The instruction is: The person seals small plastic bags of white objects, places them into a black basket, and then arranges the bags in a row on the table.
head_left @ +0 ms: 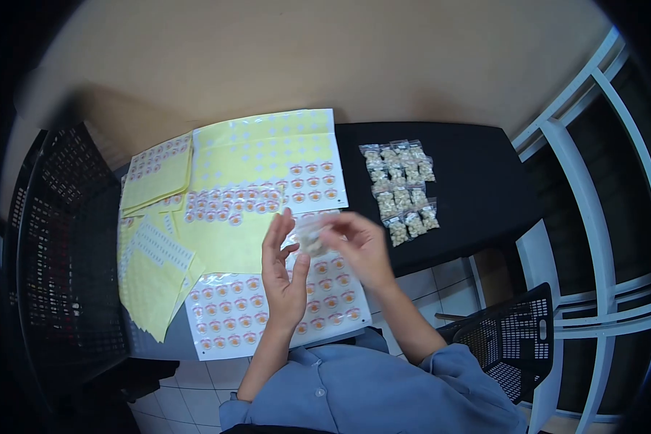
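A small clear zip bag point(312, 240) of pale, nut-like pieces is between my two hands, above the sticker sheets. My right hand point(364, 249) pinches it from the right side, its fingers slightly blurred. On the other side, my left hand point(285, 278) is upright with its fingers and thumb apart, close beside the bag. Beneath both hands lies a white sheet of round orange-and-pink stickers point(233, 307). To the right, several similar filled bags point(401, 189) rest in rows on the black tablecloth point(477, 184).
Yellow backing sheets point(220, 239) and a folded stack of sticker sheets point(155, 173) cover the table's left part. A tall black basket point(65, 253) stands at the left edge. Another black basket point(503, 340) sits low at the right, near a white metal frame point(575, 173).
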The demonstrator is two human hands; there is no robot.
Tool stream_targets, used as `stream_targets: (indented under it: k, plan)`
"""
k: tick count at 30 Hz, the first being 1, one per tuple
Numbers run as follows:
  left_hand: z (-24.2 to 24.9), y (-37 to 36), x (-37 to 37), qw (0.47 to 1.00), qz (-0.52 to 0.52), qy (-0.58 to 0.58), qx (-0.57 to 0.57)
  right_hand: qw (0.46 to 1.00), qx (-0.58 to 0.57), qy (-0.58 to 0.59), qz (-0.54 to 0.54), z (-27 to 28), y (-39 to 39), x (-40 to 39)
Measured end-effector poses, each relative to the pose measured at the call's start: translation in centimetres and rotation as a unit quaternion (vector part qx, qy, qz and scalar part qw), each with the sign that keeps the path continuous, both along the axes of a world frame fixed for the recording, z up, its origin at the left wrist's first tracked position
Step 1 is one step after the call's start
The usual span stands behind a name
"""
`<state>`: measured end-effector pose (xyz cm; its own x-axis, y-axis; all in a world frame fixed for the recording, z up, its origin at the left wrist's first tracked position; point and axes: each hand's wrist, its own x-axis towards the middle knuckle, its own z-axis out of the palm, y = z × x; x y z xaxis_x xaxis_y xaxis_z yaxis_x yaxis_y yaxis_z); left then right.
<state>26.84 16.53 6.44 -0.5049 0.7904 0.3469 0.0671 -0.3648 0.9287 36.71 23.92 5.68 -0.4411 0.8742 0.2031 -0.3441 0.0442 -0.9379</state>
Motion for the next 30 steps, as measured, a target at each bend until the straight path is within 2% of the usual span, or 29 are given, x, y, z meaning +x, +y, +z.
stream_targets:
  k: [1,4,5,8,10,16,20,24,26,30]
  plan:
    - [-0.5,0.3,-0.1,0.999,-0.026,0.04,-0.001,0.999,-0.011,-0.012,-0.049,0.1,1.4,1.6]
    - [-0.5,0.8,-0.5,0.999,-0.011,0.031,-0.017,0.975,0.023,-0.057,-0.214,-0.1,7.9,7.8]
    - [-0.6,0.9,-0.8,0.998,0.017,0.056,-0.025,0.965,0.058,-0.071,-0.247,-1.1,10.7,10.4]
    - [-1.0,1.1,-1.9,0.996,0.072,0.04,-0.025,0.925,0.021,-0.182,-0.333,-5.6,17.3,17.7]
    - [-0.7,1.0,-2.3,0.994,0.099,0.028,-0.035,0.898,0.004,-0.262,-0.353,-7.6,18.9,20.0]
    - [-0.8,1.1,-3.3,0.991,0.119,0.038,-0.047,0.86,0.02,-0.356,-0.365,-11.6,19.7,20.2]
    - [-0.7,1.2,-3.2,0.991,0.117,0.024,-0.054,0.817,0.057,-0.437,-0.371,-11.1,18.8,19.2]
    - [-0.8,0.7,-3.4,0.991,0.116,0.023,-0.066,0.81,0.068,-0.445,-0.376,-11.1,18.8,19.0]
    - [-0.7,0.2,-3.7,0.99,0.121,0.022,-0.062,0.788,0.063,-0.463,-0.4,-10.8,18.8,18.9]
    - [-1.3,-2.1,-5.1,0.987,0.149,0.045,-0.046,0.744,0.128,-0.487,-0.439,-10.0,18.7,19.4]
